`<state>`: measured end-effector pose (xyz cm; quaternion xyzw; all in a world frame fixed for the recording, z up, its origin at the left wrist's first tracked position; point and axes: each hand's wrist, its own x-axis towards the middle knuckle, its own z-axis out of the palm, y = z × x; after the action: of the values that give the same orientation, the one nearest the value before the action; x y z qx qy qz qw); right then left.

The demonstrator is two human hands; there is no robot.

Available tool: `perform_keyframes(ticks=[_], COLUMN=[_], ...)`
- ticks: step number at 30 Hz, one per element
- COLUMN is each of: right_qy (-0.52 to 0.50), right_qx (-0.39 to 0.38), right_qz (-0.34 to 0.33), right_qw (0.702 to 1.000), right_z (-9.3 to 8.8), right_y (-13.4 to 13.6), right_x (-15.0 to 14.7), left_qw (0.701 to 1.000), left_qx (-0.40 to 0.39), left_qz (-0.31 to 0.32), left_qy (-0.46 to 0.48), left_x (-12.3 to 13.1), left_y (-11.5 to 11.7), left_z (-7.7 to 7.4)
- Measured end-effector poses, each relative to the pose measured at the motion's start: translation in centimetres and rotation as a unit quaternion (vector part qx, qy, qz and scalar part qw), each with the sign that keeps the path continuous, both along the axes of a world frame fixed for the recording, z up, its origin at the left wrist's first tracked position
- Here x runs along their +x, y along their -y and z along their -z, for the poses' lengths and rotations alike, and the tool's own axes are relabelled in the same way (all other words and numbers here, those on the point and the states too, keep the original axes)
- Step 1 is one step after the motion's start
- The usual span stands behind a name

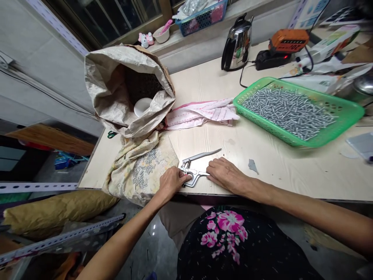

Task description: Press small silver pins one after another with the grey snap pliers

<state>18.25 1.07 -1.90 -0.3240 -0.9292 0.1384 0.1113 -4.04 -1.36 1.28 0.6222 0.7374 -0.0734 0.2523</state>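
A silver hand tool [198, 174] with a spring and two spread handles lies near the table's front edge. My left hand [171, 181] grips its head end between thumb and fingers. At the tip of its lower handle is my right hand [223, 174], fingers curled together; what they hold, if anything, is hidden. Left of the tool, a patterned cloth [122, 171] bears a pile of small metal pins [145, 167]. A green basket [348, 112] full of similar metal pieces [288, 109] stands at the right.
Behind the cloth leans an open sack [107, 70] with a white bowl [142, 107] inside. A pink-striped cloth [201, 114] lies mid-table. Farther back are a kettle [237, 44] and an orange battery [288, 40] on a charger. A grey scrap [253, 165] lies right of my right hand.
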Motion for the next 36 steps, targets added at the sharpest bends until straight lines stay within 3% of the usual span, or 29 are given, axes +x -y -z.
perform_keyframes(ticks=[3,9,12,17,21,23,25,27,30,33,36], right_qy=[0.006,0.022,0.024,0.021,0.037,0.044,0.035,0.025,0.021,0.016,0.015], right_qx=[0.058,0.144,0.15,0.113,0.118,0.124,0.117,0.106,0.112,0.114,0.103], right_qz=[0.006,0.004,0.012,0.072,0.106,0.116,0.125,0.126,0.132,0.133,0.121], right_qw=[0.998,0.989,0.988,0.991,0.987,0.984,0.985,0.986,0.985,0.984,0.987], right_z=[0.5,1.1,1.4,1.7,2.0,2.3,2.5,2.4,2.0,1.7,2.0], right_y=[-0.6,-2.3,-2.8,-3.4,-3.7,-4.0,-4.2,-4.0,-3.5,-3.7,-4.1], right_x=[-0.1,-0.3,-0.2,1.0,1.2,1.0,0.8,0.8,1.0,1.1,1.0], left_qw=[0.998,0.999,0.998,0.973,0.95,0.947,0.925,0.871,0.808,0.798,0.821], left_qx=[-0.045,-0.03,-0.034,0.075,0.134,0.199,0.287,0.401,0.499,0.508,0.49], left_qz=[-0.017,-0.018,0.045,0.201,0.239,0.228,0.248,0.275,0.297,0.316,0.291], left_qy=[0.038,0.029,-0.014,-0.084,-0.152,-0.108,-0.009,0.075,0.099,0.07,0.03], left_x=[-0.2,-0.3,-0.3,-1.1,-1.8,-0.6,2.4,6.5,12.0,13.7,10.8], left_y=[-0.7,-1.8,-2.3,-0.8,-0.6,-2.3,-4.7,-7.1,-9.8,-11.0,-11.3], left_z=[0.2,0.5,-0.5,-1.6,-1.5,-2.8,-5.6,-9.2,-13.5,-14.4,-12.9])
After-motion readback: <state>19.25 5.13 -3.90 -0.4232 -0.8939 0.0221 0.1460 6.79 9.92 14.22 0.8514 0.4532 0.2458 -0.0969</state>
